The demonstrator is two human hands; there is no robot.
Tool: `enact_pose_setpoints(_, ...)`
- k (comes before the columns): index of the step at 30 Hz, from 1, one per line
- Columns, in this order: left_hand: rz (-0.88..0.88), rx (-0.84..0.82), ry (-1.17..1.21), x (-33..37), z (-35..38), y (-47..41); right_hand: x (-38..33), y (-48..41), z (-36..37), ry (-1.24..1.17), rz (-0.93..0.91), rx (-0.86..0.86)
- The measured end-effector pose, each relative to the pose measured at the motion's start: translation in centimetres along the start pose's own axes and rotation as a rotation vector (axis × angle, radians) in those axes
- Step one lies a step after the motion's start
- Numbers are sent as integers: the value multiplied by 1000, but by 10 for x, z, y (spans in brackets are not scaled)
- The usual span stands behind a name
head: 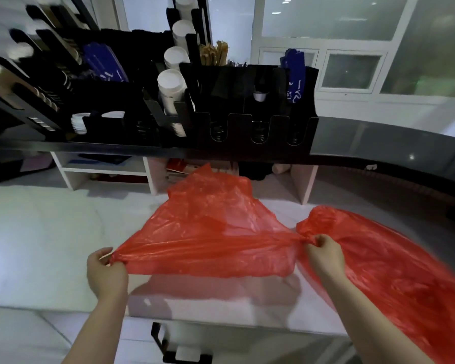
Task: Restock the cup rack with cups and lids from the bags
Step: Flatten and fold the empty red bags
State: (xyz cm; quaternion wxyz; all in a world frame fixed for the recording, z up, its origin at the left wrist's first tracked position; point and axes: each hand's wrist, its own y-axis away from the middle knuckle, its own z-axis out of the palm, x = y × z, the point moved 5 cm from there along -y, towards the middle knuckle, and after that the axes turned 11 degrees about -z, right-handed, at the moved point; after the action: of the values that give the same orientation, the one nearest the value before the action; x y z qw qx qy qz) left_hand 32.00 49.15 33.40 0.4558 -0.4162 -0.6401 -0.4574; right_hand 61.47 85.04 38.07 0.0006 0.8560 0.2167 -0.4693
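A flat red plastic bag [210,227] is stretched above the white counter [42,245]. My left hand [106,271] grips its left corner and my right hand [325,254] pinches its right corner. A second, fuller red bag [384,269] lies on the counter at the right, just behind my right hand; its contents are hidden. The black cup rack [247,127] stands on the raised ledge behind, with white cup stacks [172,88] slanting in its middle slots and white lids [78,123] at lower left.
Wooden stirrers [214,55] and blue packets [296,77] stand in the rack's rear compartments. Dark sleeved cups [45,98] fill the left slots. A curved grey ledge [392,143] runs right. White shelving [105,169] sits under the ledge. A black handle [168,345] is at the counter's front edge.
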Motion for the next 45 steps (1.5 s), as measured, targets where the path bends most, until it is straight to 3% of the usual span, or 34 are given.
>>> enact_pose_setpoints(1, 47, -29, -27, 3, 0, 2, -2, -1, 2, -39, 12, 15)
enact_pose_setpoints(5, 249, -210, -235, 15, 5, 10, -7, 5, 23, -629, 201, -51)
enact_pose_setpoints(9, 214, -381, -270, 11, 9, 21, -15, 9, 32, -775, 137, -192)
enact_pose_setpoints(13, 77, -386, -158, 1, 1, 17, -6, 14, 34, -650, 129, -279)
enact_pose_setpoints(16, -12, -339, -65, 0, -7, 10, -4, 13, 28, -497, 80, -210)
enact_pose_setpoints(20, 37, -241, -135, 0, -14, 3, 0, 8, 25, -448, 48, -128)
enact_pose_setpoints(27, 29, -8, -172, 3, -43, -26, 25, 1, -1, -423, 239, 165)
enact_pose_setpoints(35, 18, -302, -236, -2, -20, -13, 17, 11, 25, -919, 412, 57)
enact_pose_setpoints(38, 44, -305, -290, -4, -14, -10, 17, 9, 24, -792, 258, -21)
enact_pose_setpoints(42, 80, -277, -330, 5, -10, -3, 14, 13, 8, -327, 31, -73)
enact_pose_setpoints(45, 98, -270, -321, 7, -5, -2, 6, 13, -6, -25, -210, -2)
